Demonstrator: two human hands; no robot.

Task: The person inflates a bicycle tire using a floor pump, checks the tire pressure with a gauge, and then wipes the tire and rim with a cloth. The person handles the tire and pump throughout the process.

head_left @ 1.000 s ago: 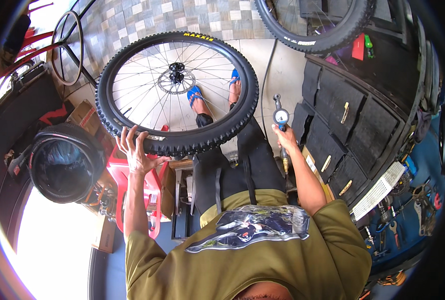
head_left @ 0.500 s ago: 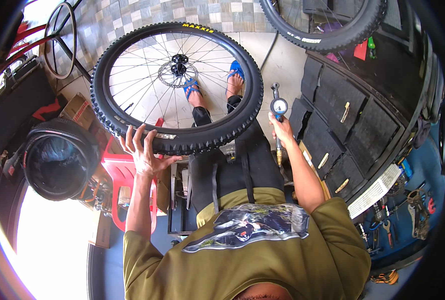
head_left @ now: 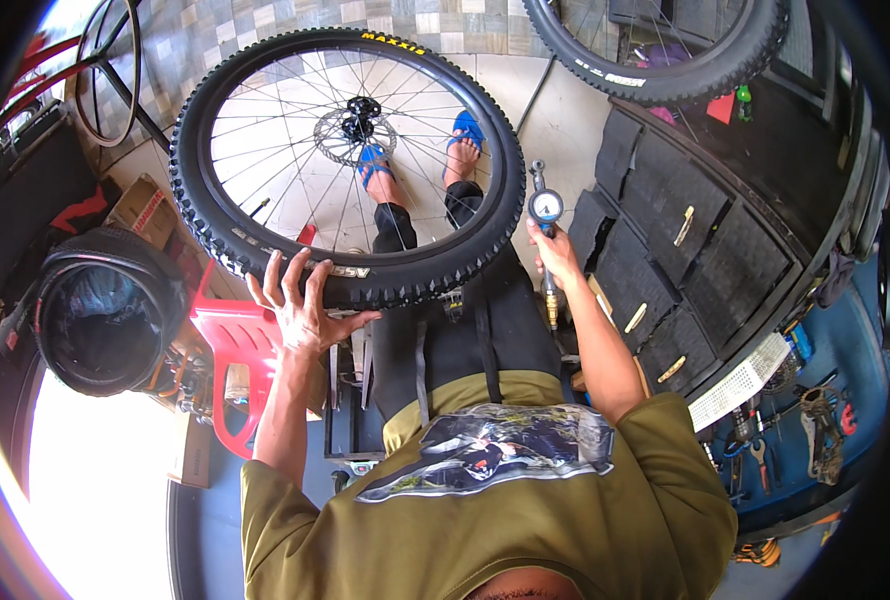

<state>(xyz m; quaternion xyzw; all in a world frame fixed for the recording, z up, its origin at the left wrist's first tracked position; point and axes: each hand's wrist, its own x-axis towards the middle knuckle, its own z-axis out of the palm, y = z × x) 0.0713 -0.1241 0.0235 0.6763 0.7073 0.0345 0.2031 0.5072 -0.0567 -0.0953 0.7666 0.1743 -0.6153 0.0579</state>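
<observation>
A large bicycle wheel (head_left: 197,200) with a knobby black tyre leans tilted in front of my legs, its disc rotor and hub facing up. My left hand (head_left: 300,305) grips the tyre's near edge, its spread fingers over the sidewall and thumb along the tread. The valve (head_left: 261,207) sticks out inside the rim, left of the hand. In my right hand (head_left: 558,255) is a tyre inflator (head_left: 545,207) with a round dial gauge, held upright by its handle with the fingers closed. A brass fitting (head_left: 552,303) shows below that hand. The inflator is right of the tyre, apart from it.
A red plastic chair (head_left: 230,335) stands at my left, near a stack of black tyres (head_left: 105,375). To the right is a dark cabinet with drawers (head_left: 655,230), and a blue tray (head_left: 815,490) with tools. Another wheel (head_left: 655,88) is at the far right.
The lower tyre and my left hand have shifted slightly right, as if the wheel turned a little. My right hand still holds the inflator. The whole view has moved slightly.
</observation>
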